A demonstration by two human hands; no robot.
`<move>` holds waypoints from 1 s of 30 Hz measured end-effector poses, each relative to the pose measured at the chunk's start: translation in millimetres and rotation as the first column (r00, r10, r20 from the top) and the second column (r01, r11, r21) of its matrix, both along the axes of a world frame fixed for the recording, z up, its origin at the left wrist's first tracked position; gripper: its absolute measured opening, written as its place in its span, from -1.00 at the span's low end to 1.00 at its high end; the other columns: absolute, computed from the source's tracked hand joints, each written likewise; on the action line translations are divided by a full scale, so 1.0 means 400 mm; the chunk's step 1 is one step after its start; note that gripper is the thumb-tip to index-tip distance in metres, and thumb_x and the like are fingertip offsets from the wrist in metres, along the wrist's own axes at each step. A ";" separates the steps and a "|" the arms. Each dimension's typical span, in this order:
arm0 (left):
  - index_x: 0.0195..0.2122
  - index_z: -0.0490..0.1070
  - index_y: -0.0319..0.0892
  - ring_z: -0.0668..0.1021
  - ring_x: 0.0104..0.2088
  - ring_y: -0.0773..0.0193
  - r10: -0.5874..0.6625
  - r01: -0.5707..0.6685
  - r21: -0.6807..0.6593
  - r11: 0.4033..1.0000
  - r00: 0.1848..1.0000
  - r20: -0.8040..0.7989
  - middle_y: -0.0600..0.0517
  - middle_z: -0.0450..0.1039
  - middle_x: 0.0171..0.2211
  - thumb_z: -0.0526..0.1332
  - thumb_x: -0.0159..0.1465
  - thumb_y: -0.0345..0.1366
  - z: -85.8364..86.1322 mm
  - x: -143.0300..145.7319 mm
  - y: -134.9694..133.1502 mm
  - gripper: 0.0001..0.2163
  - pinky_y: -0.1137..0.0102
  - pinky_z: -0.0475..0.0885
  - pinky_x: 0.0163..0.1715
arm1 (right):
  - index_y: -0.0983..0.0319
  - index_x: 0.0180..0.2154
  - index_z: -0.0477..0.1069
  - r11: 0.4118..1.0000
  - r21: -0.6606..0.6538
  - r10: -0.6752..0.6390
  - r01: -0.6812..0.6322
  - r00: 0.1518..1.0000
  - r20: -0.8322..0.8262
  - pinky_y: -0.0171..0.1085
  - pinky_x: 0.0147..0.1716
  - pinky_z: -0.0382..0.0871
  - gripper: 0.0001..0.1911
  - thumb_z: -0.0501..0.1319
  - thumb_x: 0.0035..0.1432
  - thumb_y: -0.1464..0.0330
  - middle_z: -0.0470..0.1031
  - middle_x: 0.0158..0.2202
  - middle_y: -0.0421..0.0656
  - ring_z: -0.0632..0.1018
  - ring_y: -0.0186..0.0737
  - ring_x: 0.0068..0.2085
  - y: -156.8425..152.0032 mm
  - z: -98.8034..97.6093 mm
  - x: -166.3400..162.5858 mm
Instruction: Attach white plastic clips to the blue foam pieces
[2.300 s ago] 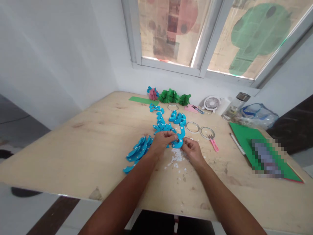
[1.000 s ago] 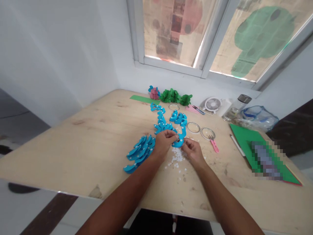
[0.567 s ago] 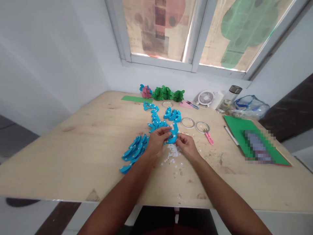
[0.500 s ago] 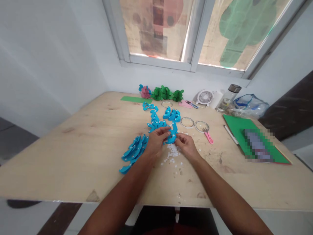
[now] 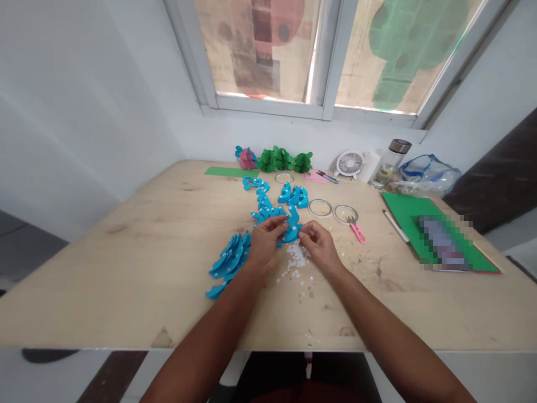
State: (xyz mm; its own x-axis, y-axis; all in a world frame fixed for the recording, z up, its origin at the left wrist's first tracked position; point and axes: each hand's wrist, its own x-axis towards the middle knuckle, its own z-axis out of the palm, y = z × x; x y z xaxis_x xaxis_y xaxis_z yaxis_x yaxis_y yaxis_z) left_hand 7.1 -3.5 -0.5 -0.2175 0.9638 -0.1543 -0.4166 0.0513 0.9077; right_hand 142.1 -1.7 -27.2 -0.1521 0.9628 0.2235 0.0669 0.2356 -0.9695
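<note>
A: In the head view, where is the blue paper piece (image 5: 291,234)?

B: Near the middle of the wooden table (image 5: 138,263), between the two hands, well in from the front edge (image 5: 268,350).

A: How much room is there around it?

B: On the left, a pile of blue pieces (image 5: 231,254) sits right beside the left forearm, and past that a wide stretch of wood runs to the table's left side. Toward the person, white paper bits (image 5: 297,256) are scattered just below the piece, with more wood from there to the front edge. Ahead it is tighter: other blue pieces (image 5: 264,210) lie close by. To the right are two metal rings (image 5: 320,208), with pink snips (image 5: 357,230) touching the farther right one.

A: Which way does the piece point?

B: It is curved. Its long axis slants from the right fingertips down toward the person and to the left, with the bulge facing the person. I can't tell whether it joins the blue strip just beyond.

A: And the fingers?

B: The left hand (image 5: 265,239) pinches the piece, thumb and fingers close together. The right hand (image 5: 319,244) has its fingertips drawn narrow at the other end; whether they grip anything, I can't tell.
</note>
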 end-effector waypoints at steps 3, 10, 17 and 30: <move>-0.45 0.52 -0.23 0.41 -0.50 0.41 0.031 -0.031 0.011 0.999 0.999 -0.030 0.05 0.49 -0.48 0.36 -0.20 -0.37 0.005 0.000 -0.001 -0.78 0.49 0.31 -0.46 | 0.24 -0.42 0.34 1.000 -0.011 -0.007 0.007 1.000 0.011 -0.36 -0.52 0.20 -0.86 0.17 0.03 0.29 0.35 -0.56 -0.26 0.37 -0.35 -0.53 0.000 0.001 0.002; -0.48 0.53 -0.23 0.44 -0.46 0.37 0.073 -0.071 0.031 0.997 0.995 -0.068 0.02 0.52 -0.46 0.34 -0.18 -0.39 0.013 0.007 -0.006 -0.82 0.46 0.34 -0.41 | 0.23 -0.33 0.34 0.996 -0.065 -0.076 0.069 0.991 -0.114 -0.35 -0.50 0.25 -0.80 0.19 0.03 0.24 0.36 -0.58 -0.28 0.40 -0.34 -0.53 -0.008 0.016 -0.008; -0.49 0.52 -0.22 0.48 -0.40 0.32 0.080 -0.076 0.055 0.996 0.994 -0.079 0.02 0.53 -0.44 0.32 -0.16 -0.41 0.005 0.025 -0.012 -0.85 0.42 0.35 -0.33 | 0.25 -0.35 0.40 0.986 -0.167 -0.034 0.010 0.989 -0.142 -0.36 -0.56 0.19 -0.72 0.27 -0.07 0.20 0.37 -0.60 -0.27 0.36 -0.37 -0.57 0.000 0.000 -0.012; -0.41 0.54 -0.20 0.41 -0.49 0.41 -0.022 0.025 0.061 0.998 0.999 -0.045 0.07 0.48 -0.49 0.32 -0.16 -0.37 -0.014 0.013 0.004 -0.78 0.48 0.29 -0.46 | 0.25 -0.55 0.38 0.979 -0.198 0.003 -0.040 0.983 -0.182 -0.39 -0.61 0.12 -0.73 0.31 -0.12 0.18 0.34 -0.68 -0.28 0.30 -0.41 -0.63 0.006 0.000 -0.005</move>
State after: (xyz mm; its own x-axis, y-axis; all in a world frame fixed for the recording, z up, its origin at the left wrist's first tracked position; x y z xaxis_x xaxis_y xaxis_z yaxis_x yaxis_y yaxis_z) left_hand 12.2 -1.8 -6.1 -0.2002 0.9760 -0.0856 -0.3749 0.0043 0.9271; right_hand 140.0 0.6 -27.0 -0.1485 0.9875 0.0523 -0.1162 0.0351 -0.9926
